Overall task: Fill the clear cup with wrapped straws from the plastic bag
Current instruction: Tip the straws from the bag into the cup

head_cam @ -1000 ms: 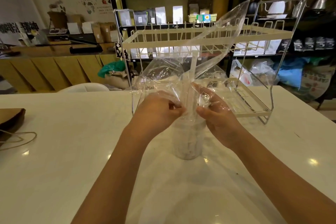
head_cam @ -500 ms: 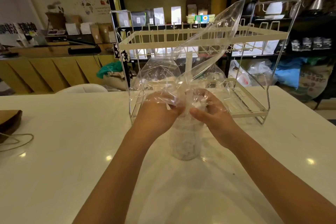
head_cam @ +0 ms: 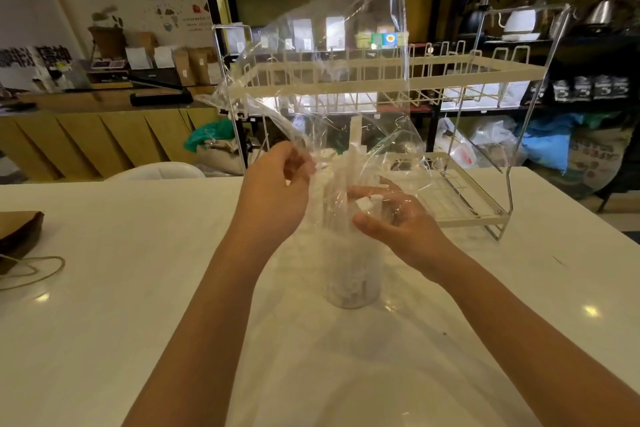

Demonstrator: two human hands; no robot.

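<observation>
**Head view: bag lifted and spread above the cup**

In the head view, the thin, crinkled clear plastic bag [head_cam: 332, 55] is seen raised and opened out far more than half a second ago, when it was bunched tightly round the cup mouth under both hands. Its upper sheet now stands tall in front of the cream wire two-tier rack [head_cam: 460, 80], glossy and creased, with sharp fold lines catching the light. The left hand [head_cam: 273, 194] has been drawn up and to the left; its fingers are pinched together on a gathered edge of the film. The right hand [head_cam: 398, 218] lies under or inside a fold of the film, thumb forward and fingers loosely curled and apart; whether anything is clamped by them cannot be told.

The white paper-wrapped straws [head_cam: 353, 163] are seen as slim, stiff, matt sticks standing upright inside the bag, their lower ends dropped into the clear cylindrical plastic cup [head_cam: 349, 284]. The cup stands upright on the smooth, glossy white tabletop [head_cam: 138, 305], directly below the hands, with pale wrapper ends showing through its wall.

It is judged that the straws have largely been delivered into the cup and that the bag is being peeled upward off them. The film is limp and clingy, so straws could be dragged out with it, and the light cup could be tipped
</observation>
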